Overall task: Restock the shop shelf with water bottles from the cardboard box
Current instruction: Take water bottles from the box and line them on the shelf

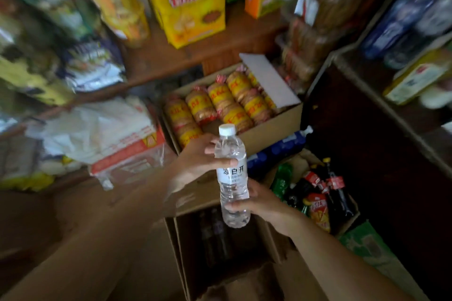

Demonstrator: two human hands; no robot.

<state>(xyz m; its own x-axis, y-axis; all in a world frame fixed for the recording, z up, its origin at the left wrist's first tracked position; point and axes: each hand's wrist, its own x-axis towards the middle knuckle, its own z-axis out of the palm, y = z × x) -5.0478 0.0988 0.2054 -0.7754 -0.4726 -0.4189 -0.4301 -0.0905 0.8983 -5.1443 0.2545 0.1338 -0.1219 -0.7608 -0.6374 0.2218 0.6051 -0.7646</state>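
Note:
A clear water bottle (232,176) with a white cap and white label stands upright in mid-air, held by both hands. My left hand (198,161) grips its upper part from the left. My right hand (259,200) wraps its lower part from the right. Directly below is the open cardboard box (186,252), dark inside, with a few dark bottle shapes dimly showing. Blue-labelled water bottles (403,17) lie on the dark wooden shelf (367,85) at the upper right.
An open carton of wrapped biscuit rolls (220,102) sits just beyond the hands. A box of cola and green soda bottles (320,193) stands to the right. Yellow and orange snack boxes (190,0) fill the back shelf. Plastic bags (97,134) are piled at left.

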